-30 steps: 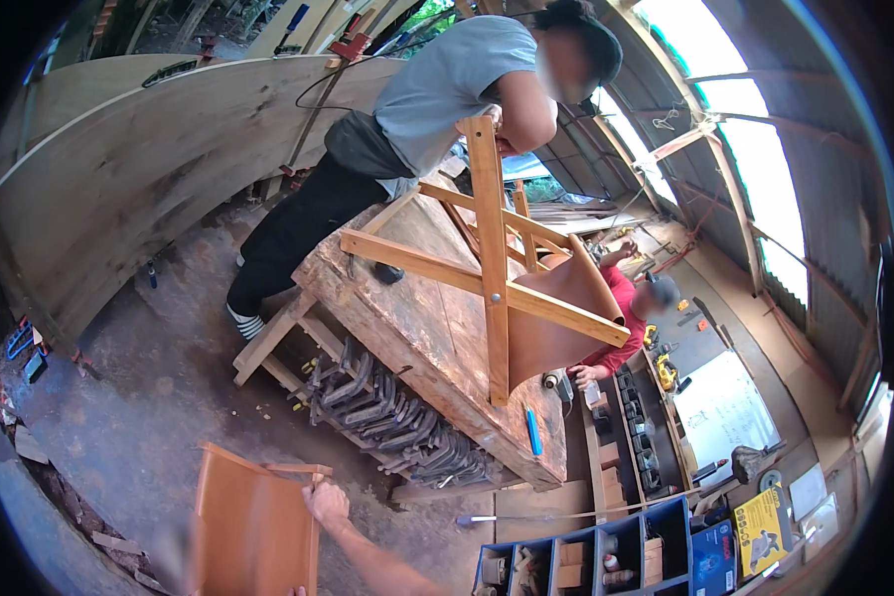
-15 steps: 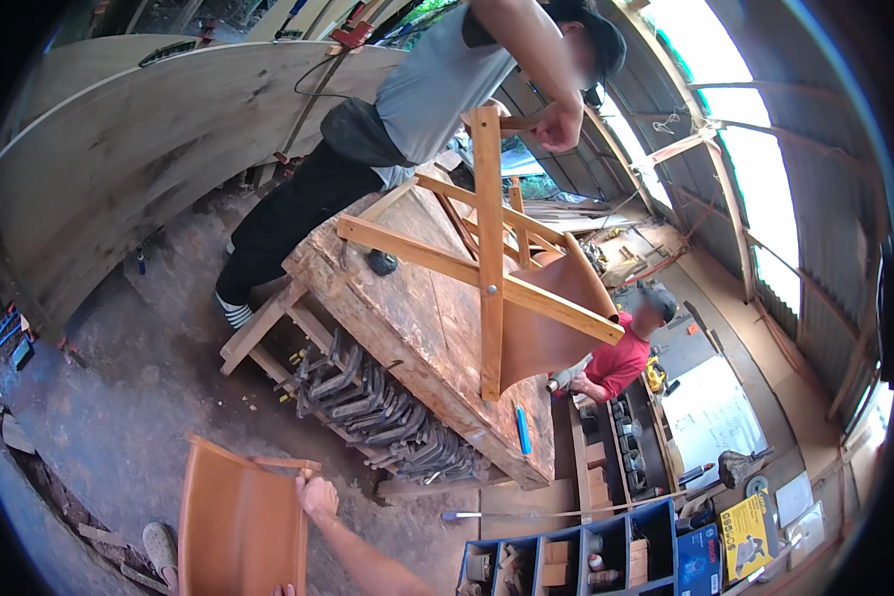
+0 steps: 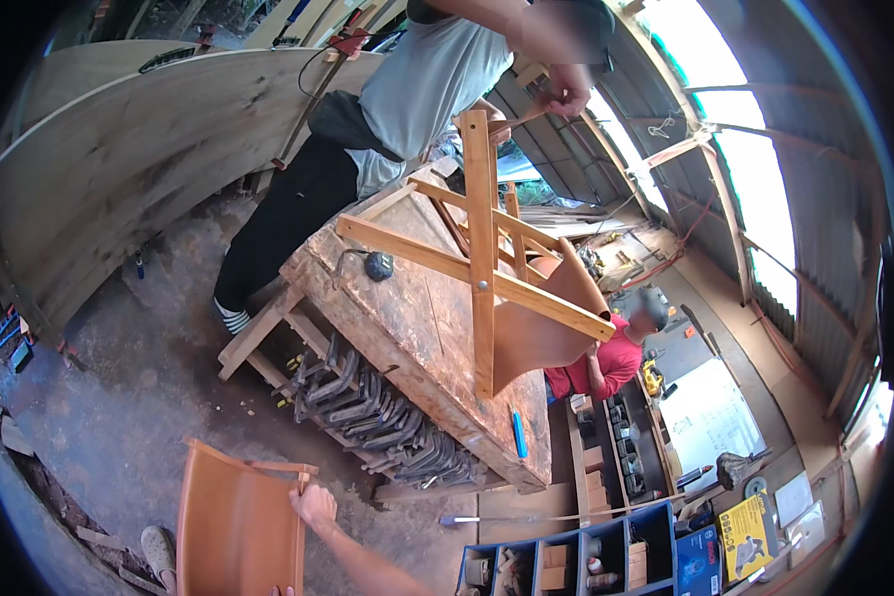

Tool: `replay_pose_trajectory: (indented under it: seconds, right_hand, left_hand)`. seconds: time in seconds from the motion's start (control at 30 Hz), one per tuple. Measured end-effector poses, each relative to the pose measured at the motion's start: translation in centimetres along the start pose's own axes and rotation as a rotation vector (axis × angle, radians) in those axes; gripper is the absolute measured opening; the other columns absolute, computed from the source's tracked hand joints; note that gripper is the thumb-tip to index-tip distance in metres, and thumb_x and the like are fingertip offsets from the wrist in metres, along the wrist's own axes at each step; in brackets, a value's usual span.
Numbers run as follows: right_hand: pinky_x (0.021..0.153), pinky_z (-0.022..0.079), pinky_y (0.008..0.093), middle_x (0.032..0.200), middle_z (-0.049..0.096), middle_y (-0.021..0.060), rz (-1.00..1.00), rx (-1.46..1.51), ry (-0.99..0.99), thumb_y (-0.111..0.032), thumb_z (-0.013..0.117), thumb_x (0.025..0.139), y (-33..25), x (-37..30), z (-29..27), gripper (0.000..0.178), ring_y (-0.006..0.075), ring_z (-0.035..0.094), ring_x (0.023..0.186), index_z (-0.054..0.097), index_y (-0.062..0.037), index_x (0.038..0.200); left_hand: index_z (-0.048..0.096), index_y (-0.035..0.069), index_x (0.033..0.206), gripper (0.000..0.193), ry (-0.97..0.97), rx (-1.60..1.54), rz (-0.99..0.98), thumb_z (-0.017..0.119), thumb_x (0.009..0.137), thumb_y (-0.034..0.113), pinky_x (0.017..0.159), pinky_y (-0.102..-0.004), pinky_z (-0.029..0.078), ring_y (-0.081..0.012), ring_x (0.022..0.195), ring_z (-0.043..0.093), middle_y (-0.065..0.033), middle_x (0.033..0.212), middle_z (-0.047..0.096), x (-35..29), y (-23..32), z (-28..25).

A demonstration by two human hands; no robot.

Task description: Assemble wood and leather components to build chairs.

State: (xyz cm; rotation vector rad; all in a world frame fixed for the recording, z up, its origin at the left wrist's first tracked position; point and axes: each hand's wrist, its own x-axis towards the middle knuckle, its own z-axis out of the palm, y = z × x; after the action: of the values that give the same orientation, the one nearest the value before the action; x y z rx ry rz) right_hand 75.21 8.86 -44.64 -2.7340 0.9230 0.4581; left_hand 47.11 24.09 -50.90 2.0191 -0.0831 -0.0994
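Observation:
A tan leather sling chair (image 3: 240, 526) with slim wooden rails is at the lower left, partly cut off by the lower edge. My right hand (image 3: 315, 507) is closed around its right-hand wooden rail near the upper corner. Only the fingertips of my left hand (image 3: 283, 591) show, curled over the chair's edge at the bottom of the view. On the workbench (image 3: 417, 328) stands a similar folding chair (image 3: 482, 263) with crossed wooden legs and a tan leather sling. A co-worker in a grey shirt (image 3: 427, 84) leans over it, hands at its upper end.
Several metal clamps (image 3: 377, 417) hang under the bench. A dark round tool (image 3: 378, 265) and a blue object (image 3: 520, 434) lie on top. A blue compartment shelf (image 3: 566, 556) stands at lower right. Another person in red (image 3: 606, 368) is beyond the bench. A slipper (image 3: 159, 551) is beside the chair.
The grey-shirted co-worker has shifted left, their raised hand moving upward. The person in red has turned, and their hand tool is no longer visible. My hands keep the same hold.

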Motion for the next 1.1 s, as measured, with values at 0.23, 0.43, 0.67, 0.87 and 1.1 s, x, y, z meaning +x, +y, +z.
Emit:
replay_pose_trajectory:
  seconds: [0.23,0.43,0.67,0.87,1.1]
  right_hand:
    - [0.088,0.052,0.0470,0.098,0.068,0.0260,-0.004,-0.063,-0.001,-0.044,0.059,0.081,0.2,1.7,-0.4,0.048,0.0394,0.066,0.098,0.072,0.0000,0.095]
    - [0.089,0.052,0.0467,0.099,0.068,0.0257,0.003,-0.046,-0.002,-0.046,0.059,0.083,0.6,0.9,0.1,0.050,0.0391,0.066,0.099,0.071,-0.0003,0.098]
    - [0.089,0.052,0.0465,0.100,0.068,0.0259,-0.016,-0.073,0.010,-0.048,0.059,0.083,0.6,0.7,-0.1,0.051,0.0394,0.066,0.099,0.071,-0.0003,0.098]
    - [0.091,0.051,0.0463,0.100,0.068,0.0267,0.002,-0.083,0.026,-0.046,0.057,0.083,0.8,1.7,0.1,0.050,0.0393,0.066,0.100,0.073,0.0001,0.094]
    - [0.090,0.052,0.0466,0.098,0.068,0.0268,-0.009,-0.081,0.017,-0.048,0.055,0.085,1.4,2.5,0.2,0.053,0.0401,0.066,0.099,0.071,0.0010,0.097]
  left_hand:
    - [0.046,0.009,0.141,0.064,0.022,-0.035,-0.053,0.059,0.083,0.032,0.106,-0.0553,0.033,-0.0466,0.125,0.041,-0.0257,0.140,0.044,0.0,0.2,-0.1]
    - [0.046,0.007,0.140,0.068,0.029,0.066,-0.084,0.062,0.080,0.035,0.104,-0.0551,0.033,-0.0413,0.126,0.043,-0.0218,0.139,0.046,-0.1,0.2,0.3]
    - [0.046,0.008,0.141,0.070,0.014,0.081,-0.107,0.062,0.078,0.035,0.104,-0.0541,0.033,-0.0398,0.126,0.044,-0.0212,0.138,0.047,-0.4,0.1,0.4]
    - [0.047,0.010,0.140,0.068,0.030,0.089,-0.104,0.063,0.078,0.034,0.103,-0.0553,0.033,-0.0398,0.124,0.044,-0.0206,0.135,0.049,-0.3,0.4,0.7]
    - [0.049,0.011,0.139,0.065,0.013,0.093,-0.132,0.065,0.080,0.035,0.103,-0.0562,0.033,-0.0405,0.123,0.045,-0.0204,0.134,0.050,0.0,0.6,1.3]
